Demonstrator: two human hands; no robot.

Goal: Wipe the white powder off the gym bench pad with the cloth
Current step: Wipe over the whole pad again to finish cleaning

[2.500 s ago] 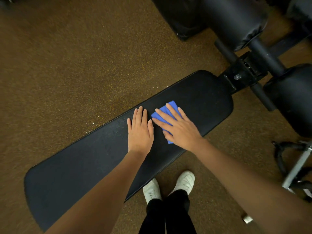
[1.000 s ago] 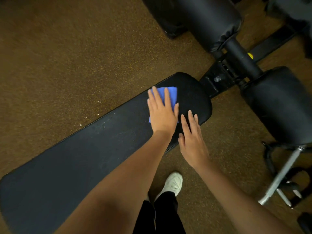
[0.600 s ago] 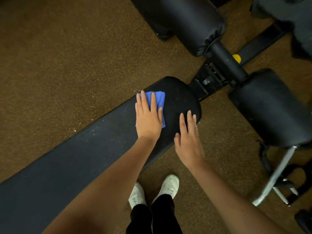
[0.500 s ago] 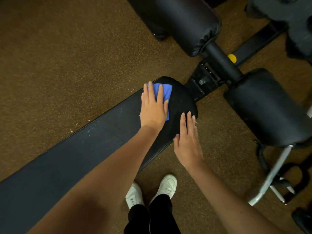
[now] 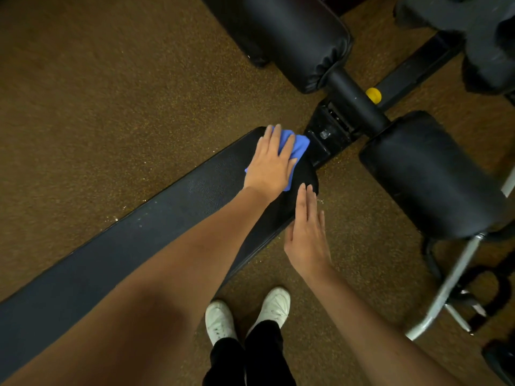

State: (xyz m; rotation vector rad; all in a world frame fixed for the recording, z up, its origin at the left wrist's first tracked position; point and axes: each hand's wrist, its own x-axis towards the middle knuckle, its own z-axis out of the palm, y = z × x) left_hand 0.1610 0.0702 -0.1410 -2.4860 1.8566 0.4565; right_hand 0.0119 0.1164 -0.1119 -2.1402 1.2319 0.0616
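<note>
- The left hand lies flat, fingers straight, pressing the blue cloth onto the far right end of the gym bench pad.
- A moment ago the cloth sat further left; it has now slid to the pad's rounded tip beside the black frame bracket.
- The right hand, open, rests at the pad's near edge.
- This end looks nearly done; faint white specks remain further left.

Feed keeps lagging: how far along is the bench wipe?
Done: the pad's middle stretch looks mostly dark, with faint specks. In hand: left hand presses the blue cloth at the end by the rollers; right hand rests at the near edge. Left: those specks.
</note>
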